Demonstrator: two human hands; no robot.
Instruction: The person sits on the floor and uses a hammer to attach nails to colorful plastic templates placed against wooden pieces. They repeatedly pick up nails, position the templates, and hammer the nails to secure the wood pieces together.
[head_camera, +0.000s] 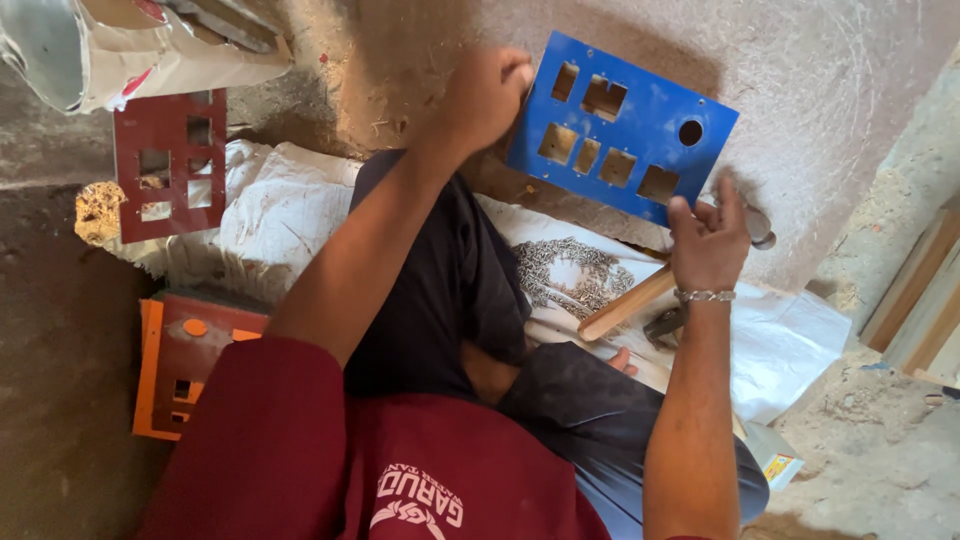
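Now L hand (487, 92) grip closed on blue panel (620, 128) edge, R hand (708, 238) grip loosely curled at lower edge.

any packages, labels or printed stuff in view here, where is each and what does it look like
Small box: on the floor by the person's right knee, lower right; pale carton with a yellow and red printed face.
Sack: top left corner; whitish bag with red printed marks, rolled open.
Shirt print: bottom centre, on the maroon shirt; white lettering and emblem.
No screens or signs.
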